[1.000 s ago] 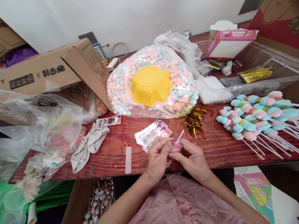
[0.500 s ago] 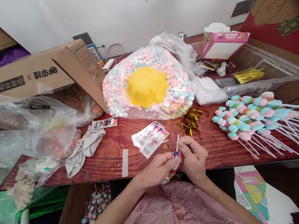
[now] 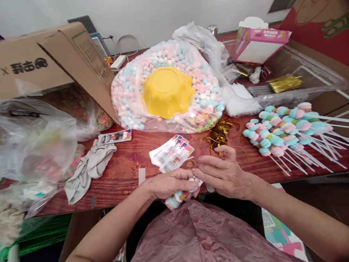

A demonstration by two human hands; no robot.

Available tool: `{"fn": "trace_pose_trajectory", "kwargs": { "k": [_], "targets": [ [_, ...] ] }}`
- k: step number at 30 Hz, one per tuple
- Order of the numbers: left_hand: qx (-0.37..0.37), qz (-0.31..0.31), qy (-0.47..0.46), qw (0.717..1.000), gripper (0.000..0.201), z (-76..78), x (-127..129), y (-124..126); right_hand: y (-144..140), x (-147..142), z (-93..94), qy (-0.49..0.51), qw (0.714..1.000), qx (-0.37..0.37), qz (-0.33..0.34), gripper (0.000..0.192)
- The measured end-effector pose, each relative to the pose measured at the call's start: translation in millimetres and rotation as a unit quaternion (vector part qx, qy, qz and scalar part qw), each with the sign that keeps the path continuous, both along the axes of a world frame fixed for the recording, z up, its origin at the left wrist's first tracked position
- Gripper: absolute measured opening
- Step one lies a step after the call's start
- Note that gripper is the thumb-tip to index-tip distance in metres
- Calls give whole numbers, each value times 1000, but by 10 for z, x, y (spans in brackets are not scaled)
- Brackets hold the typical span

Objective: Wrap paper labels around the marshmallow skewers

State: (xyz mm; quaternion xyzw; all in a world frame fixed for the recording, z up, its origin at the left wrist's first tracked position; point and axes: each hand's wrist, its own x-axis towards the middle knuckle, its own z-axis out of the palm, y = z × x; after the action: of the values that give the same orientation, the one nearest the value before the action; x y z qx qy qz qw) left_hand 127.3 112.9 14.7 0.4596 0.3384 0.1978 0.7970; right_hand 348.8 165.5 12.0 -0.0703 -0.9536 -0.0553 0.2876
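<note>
Near the table's front edge, my left hand (image 3: 173, 183) is closed around a wrapped marshmallow skewer (image 3: 178, 198). Its pastel pieces and printed clear wrapping show below my fingers. My right hand (image 3: 223, 173) meets the skewer's upper end, its fingertips pinched at the wrapping there and the other fingers loosely bent. Exactly what lies between those fingertips is partly hidden. Just beyond my hands lies a fanned stack of printed cards (image 3: 172, 154). A bundle of gold twist ties (image 3: 220, 134) rests behind my right hand.
A big bag of marshmallows (image 3: 128, 98) with an upturned yellow bowl (image 3: 168, 91) on it fills the table's back. Marshmallow skewers (image 3: 288, 130) are piled at right, before a clear tray (image 3: 312, 84). At left are a cardboard box (image 3: 63, 67) and a grey cloth (image 3: 90, 170).
My left hand has shifted left, tilting the skewer sideways. My right hand has turned and its outer fingers have loosened; the white stick upright beside its fingers no longer shows. The view has shifted slightly.
</note>
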Motion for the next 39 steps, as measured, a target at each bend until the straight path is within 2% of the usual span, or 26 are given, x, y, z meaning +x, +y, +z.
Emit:
{"fn": "trace_pose_trajectory", "kwargs": {
  "k": [2,3,4,6,7,8,9,10,11,13,15,16,17,19,20,22,23,25,26,27,29,32,35,37,39],
  "targets": [
    [86,-63,79,991,38,4,-4,-57,-86,-70,-50,-21,999,-35,-18,24],
    [153,-73,145,975,34,-6,4,-103,-139,-106,-89,-35,997,-64,-37,25],
    [230,-69,225,944,30,-24,16,-161,-198,-140,-135,-50,991,-103,-63,24],
    [376,-46,371,848,23,-79,43,-288,-322,-200,-226,-62,969,-209,-116,22],
    [426,-46,415,803,24,-108,51,-346,-383,-226,-263,-60,952,-267,-139,23],
    [457,-45,441,771,26,-135,52,-392,-440,-248,-288,-49,934,-314,-161,25],
    [470,-38,452,758,28,-154,43,-421,-490,-266,-300,-28,922,-340,-184,26],
    [461,-23,450,764,29,-163,25,-431,-530,-279,-299,0,916,-342,-209,24],
    [432,1,437,789,31,-161,-3,-423,-559,-287,-288,29,919,-318,-230,21],
    [320,44,368,872,33,-127,-74,-365,-582,-287,-253,75,941,-228,-238,22],
    [162,28,252,954,34,-75,-142,-281,-572,-264,-232,95,967,-153,-180,31],
    [87,3,197,977,35,-51,-168,-243,-563,-248,-235,103,976,-133,-138,31],
    [25,-30,154,987,35,-30,-184,-213,-556,-233,-249,112,981,-123,-98,30],
    [-31,-104,116,987,37,-4,-186,-190,-563,-214,-301,121,984,-124,-49,24],
    [-11,-125,128,984,37,2,-170,-200,-578,-213,-336,119,983,-133,-46,23],
    [115,-119,206,964,33,0,-112,-259,-620,-221,-406,103,977,-172,-77,22],
    [204,-98,260,939,29,-7,-75,-302,-641,-223,-435,95,969,-203,-104,23],
    [357,-51,356,862,25,-31,-10,-388,-660,-196,-465,86,947,-270,-151,26],
    [401,-36,383,832,26,-47,9,-419,-652,-159,-464,85,937,-295,-168,25],
    [422,-20,394,816,29,-65,17,-437,-629,-104,-455,87,929,-308,-188,23],
    [412,37,384,825,32,-102,-2,-425,-547,44,-429,94,917,-294,-252,16],
    [329,163,318,874,31,-158,-54,-327,-397,255,-451,71,903,-218,-363,12],
    [225,253,228,913,25,-216,-25,-240,-309,326,-573,-8,910,-169,-378,13],
    [164,284,175,928,24,-253,43,-224,-292,313,-647,-39,912,-159,-375,14],
    [103,301,140,938,28,-288,118,-234,-290,293,-656,-29,918,-180,-351,16]
  ]
}}
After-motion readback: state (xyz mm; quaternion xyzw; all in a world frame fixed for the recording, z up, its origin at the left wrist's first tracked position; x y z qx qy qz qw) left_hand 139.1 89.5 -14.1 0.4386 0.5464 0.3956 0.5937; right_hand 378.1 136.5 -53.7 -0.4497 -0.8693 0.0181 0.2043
